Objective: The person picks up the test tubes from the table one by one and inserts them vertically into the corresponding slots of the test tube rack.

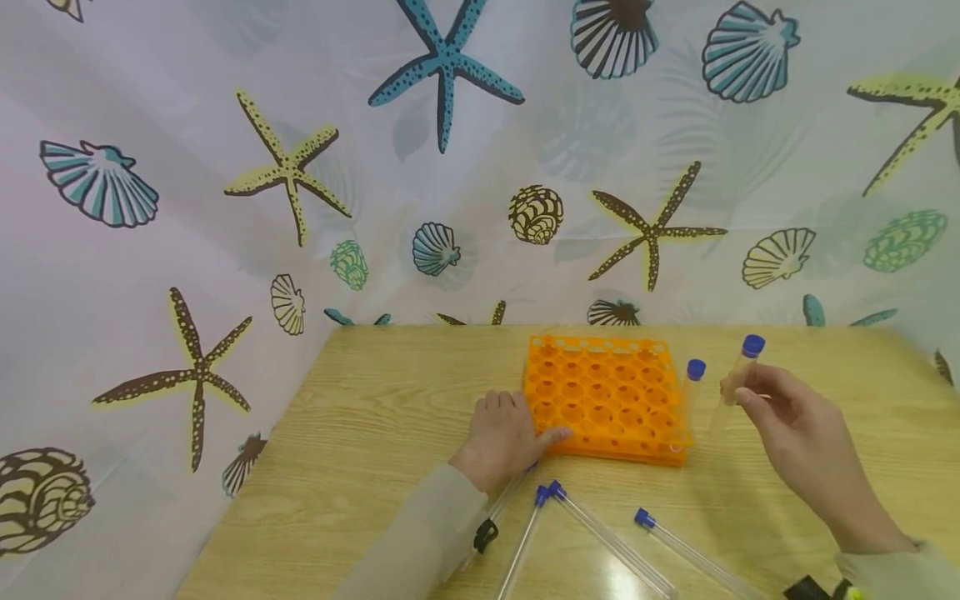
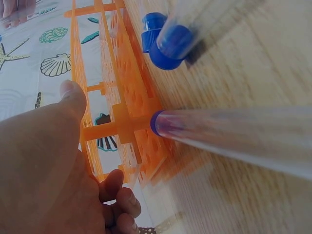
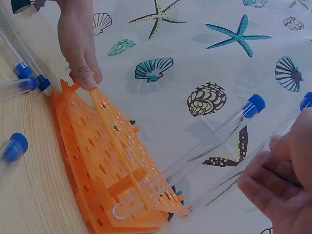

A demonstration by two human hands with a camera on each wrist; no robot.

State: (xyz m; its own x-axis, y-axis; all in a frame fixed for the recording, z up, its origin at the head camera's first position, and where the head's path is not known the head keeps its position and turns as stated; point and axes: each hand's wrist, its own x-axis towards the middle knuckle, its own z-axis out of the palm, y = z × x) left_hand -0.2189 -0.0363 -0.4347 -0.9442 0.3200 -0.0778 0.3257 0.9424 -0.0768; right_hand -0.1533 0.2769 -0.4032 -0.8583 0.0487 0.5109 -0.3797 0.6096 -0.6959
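An orange test tube rack (image 1: 607, 446) with rows of round holes stands on the table. My left hand (image 1: 498, 442) grips its left end, thumb over the top edge and fingers down the side. In the rack's front right corner, a clear test tube (image 3: 204, 141) with a blue cap stands upright, its rounded bottom showing through the frame. Just right of the rack, my right hand (image 1: 813, 442) pinches another blue-capped test tube (image 1: 741, 372) between thumb and fingers, cap up and slightly tilted. Both tubes look empty.
Several blue-capped test tubes lie in front of the rack, including one in the middle (image 1: 611, 542) and one farther right (image 1: 697, 558). Another tube (image 1: 506, 500) lies partly under my left wrist. Behind the wooden table (image 1: 390, 375) hangs a seashell-patterned cloth (image 1: 480, 167).
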